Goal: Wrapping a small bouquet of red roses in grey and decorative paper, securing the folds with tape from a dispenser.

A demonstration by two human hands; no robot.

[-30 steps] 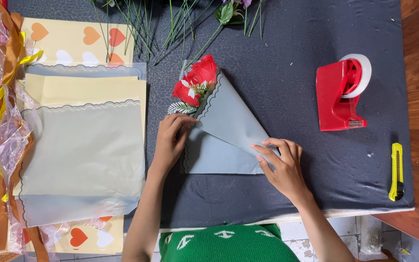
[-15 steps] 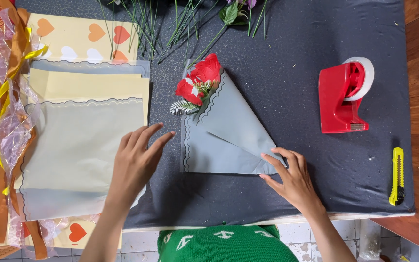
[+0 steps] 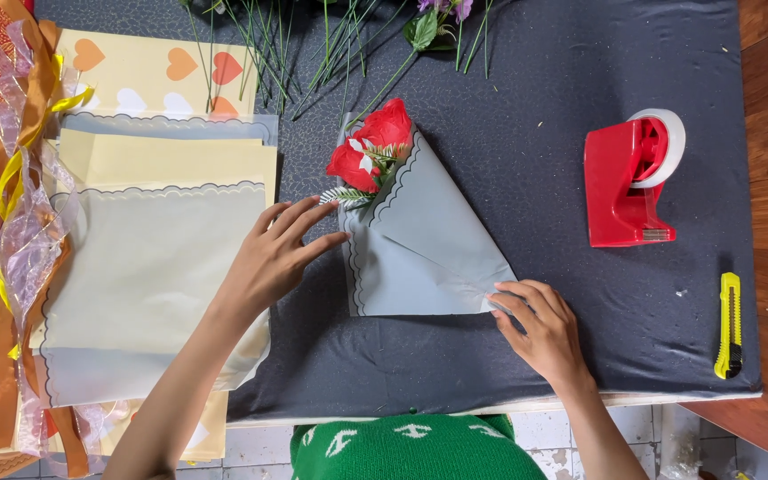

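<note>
A grey-blue wrapping sheet (image 3: 424,244) with a dark scalloped edge lies folded into a cone on the dark tablecloth. Two red roses (image 3: 371,147) with a green sprig stick out of its top. My left hand (image 3: 273,253) is flat, fingers apart, with the fingertips touching the cone's left edge. My right hand (image 3: 540,329) presses down on the cone's lower right corner with its fingertips. Neither hand grips anything.
A stack of cream and pale wrapping sheets (image 3: 148,267) lies to the left, with heart-printed paper (image 3: 148,76) behind it. Ribbons (image 3: 20,204) hang at the far left. Green stems (image 3: 313,44) lie at the back. A red tape dispenser (image 3: 628,182) and a yellow utility knife (image 3: 729,324) sit at right.
My left hand left the cone, swung out over the paper stack, and has come back to touch the cone's left edge. My right hand stayed at the lower right corner.
</note>
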